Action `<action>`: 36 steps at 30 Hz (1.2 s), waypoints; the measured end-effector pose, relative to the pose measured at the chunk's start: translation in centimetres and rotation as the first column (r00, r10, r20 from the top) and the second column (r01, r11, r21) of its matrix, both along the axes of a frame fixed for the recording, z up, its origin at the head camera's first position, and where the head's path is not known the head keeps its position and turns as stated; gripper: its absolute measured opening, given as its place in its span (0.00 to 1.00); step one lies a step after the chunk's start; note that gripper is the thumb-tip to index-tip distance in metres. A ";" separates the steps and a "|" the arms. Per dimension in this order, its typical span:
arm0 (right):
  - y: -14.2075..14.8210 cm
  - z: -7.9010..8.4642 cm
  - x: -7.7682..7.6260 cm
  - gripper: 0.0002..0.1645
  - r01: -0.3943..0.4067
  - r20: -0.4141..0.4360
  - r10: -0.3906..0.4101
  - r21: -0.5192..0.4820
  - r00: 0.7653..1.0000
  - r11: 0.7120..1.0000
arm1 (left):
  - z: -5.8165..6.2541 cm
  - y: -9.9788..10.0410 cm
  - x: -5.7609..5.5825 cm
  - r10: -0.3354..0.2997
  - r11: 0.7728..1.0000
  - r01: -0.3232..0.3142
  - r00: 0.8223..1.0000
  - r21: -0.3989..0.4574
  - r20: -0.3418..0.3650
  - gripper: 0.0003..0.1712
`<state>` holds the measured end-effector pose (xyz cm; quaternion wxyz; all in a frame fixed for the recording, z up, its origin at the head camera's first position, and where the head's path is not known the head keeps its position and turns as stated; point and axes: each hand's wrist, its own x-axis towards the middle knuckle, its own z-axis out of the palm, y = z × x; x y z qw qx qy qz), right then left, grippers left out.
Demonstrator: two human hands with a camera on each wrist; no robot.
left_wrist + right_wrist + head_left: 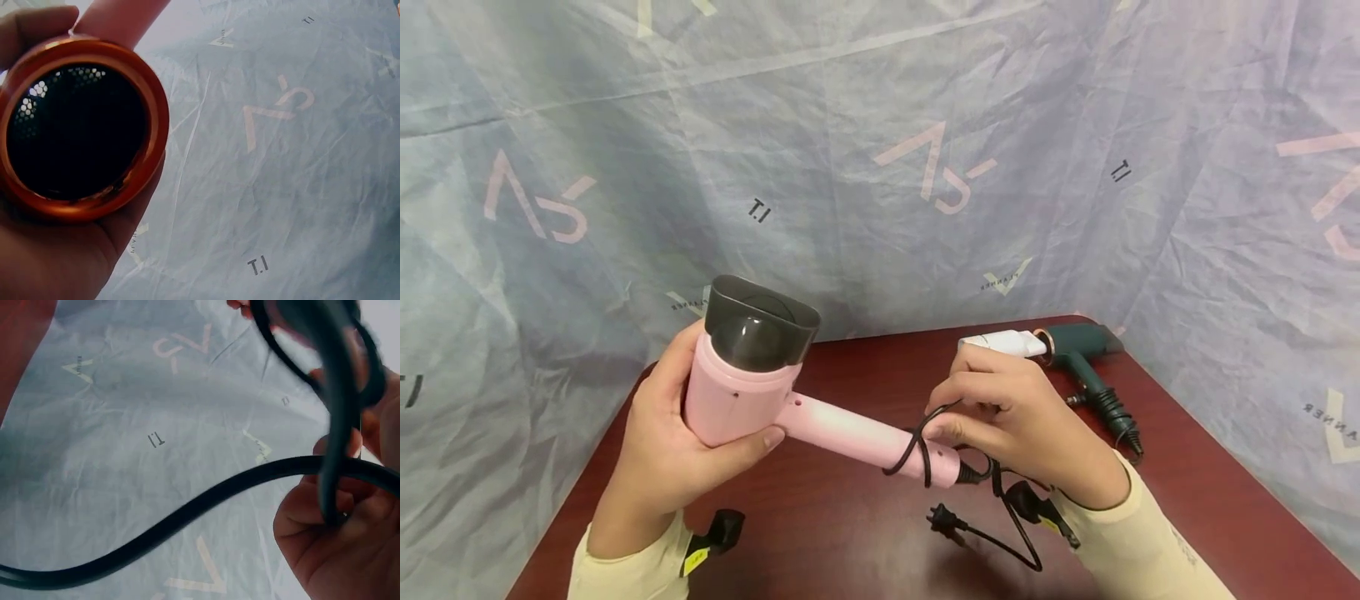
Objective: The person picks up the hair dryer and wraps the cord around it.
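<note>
My left hand (662,433) grips the barrel of a pink hair dryer (850,433), held up over the table with its dark nozzle (760,325) pointing upward. The left wrist view shows the dryer's copper-coloured rear ring (159,119) around a dark mesh, with the palm beneath it. At the handle's end, my right hand (1007,408) pinches the black power cord (917,446), which loops round the handle. The cord's plug (946,520) dangles low in front. Thick and close, the cord (206,503) crosses the right wrist view in front of the right hand (356,537).
Behind my right hand, a dark green hair dryer (1086,367) with its cord wrapped round the handle lies on the dark red table (835,558). A white object (1003,342) lies beside it, partly hidden. Grey printed cloth (850,167) hangs round the table's back and sides.
</note>
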<state>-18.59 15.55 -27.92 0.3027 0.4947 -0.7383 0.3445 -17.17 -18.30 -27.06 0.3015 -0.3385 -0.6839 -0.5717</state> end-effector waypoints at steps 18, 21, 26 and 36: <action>-1.3 -0.6 -0.6 0.14 -0.188 0.095 0.184 0.037 0.978 0.981 | -0.7 0.7 -0.9 -0.319 0.936 0.312 0.948 0.163 0.015 0.49; -1.7 -0.8 -0.3 0.14 -0.134 0.198 0.123 0.040 0.972 0.990 | -0.6 1.1 -1.0 -0.311 0.932 0.308 0.950 0.193 -0.016 0.47; -2.3 -1.4 -0.1 0.13 -0.064 0.313 0.049 0.039 0.948 0.997 | -0.5 1.5 -0.9 -0.255 0.935 0.254 0.966 0.249 -0.031 0.48; -2.6 -3.0 -0.1 0.15 0.045 0.343 -0.070 0.080 0.937 0.996 | -0.7 2.0 -0.8 -0.125 0.948 0.131 0.991 0.290 -0.040 0.47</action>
